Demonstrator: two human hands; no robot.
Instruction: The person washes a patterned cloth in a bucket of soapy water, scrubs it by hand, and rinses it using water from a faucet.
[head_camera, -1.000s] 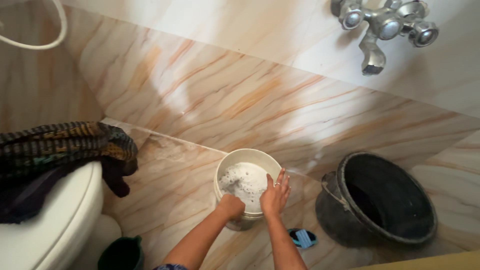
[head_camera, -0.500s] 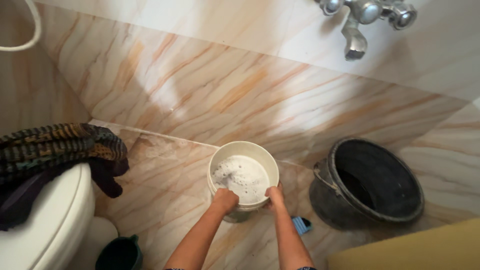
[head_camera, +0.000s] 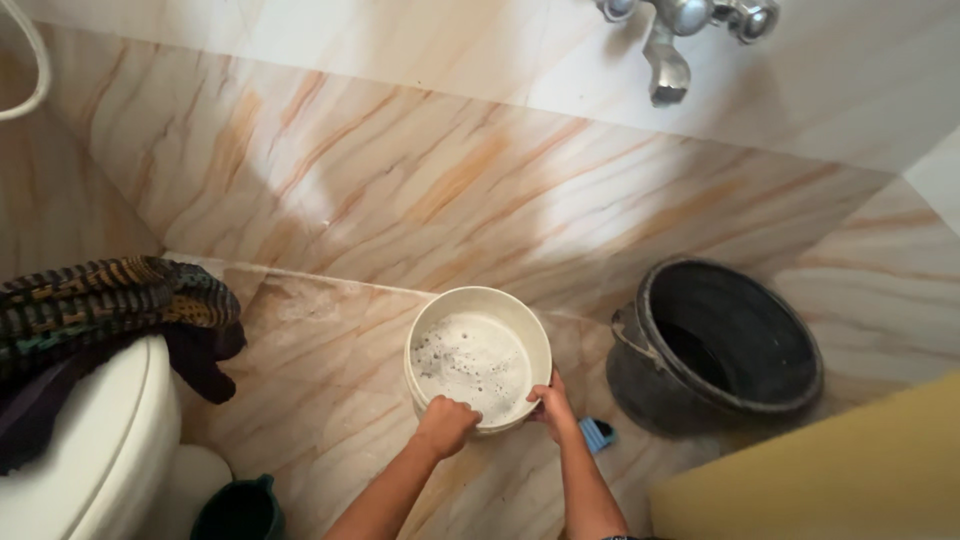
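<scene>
A white bucket (head_camera: 478, 358) stands on the marble-patterned floor (head_camera: 330, 370), close to the foot of the tiled wall (head_camera: 420, 180), and it holds foamy, soapy water. The left hand (head_camera: 445, 424) grips the near rim of the bucket, its fingers curled shut over the edge in a fist. The right hand (head_camera: 553, 404) clasps the rim on the other side, fingers wrapped round the outer wall and the thumb up on the edge. Both forearms reach in from the bottom of the view.

Just beside the right fingers, on the floor toward the person, lies a small blue brush (head_camera: 598, 434), partly hidden by the wrist. Further out from the right fingers sits a large black tub (head_camera: 722, 345), near the bucket but not touching it. High above, on the wall, a chrome tap (head_camera: 672, 35) points its spout down.

Out past the left fingers, well apart, is a white toilet (head_camera: 90, 440) with a dark striped cloth (head_camera: 110, 300) draped over it. Below the left fingers, near the bottom edge, stands a dark green mug (head_camera: 240, 508).
</scene>
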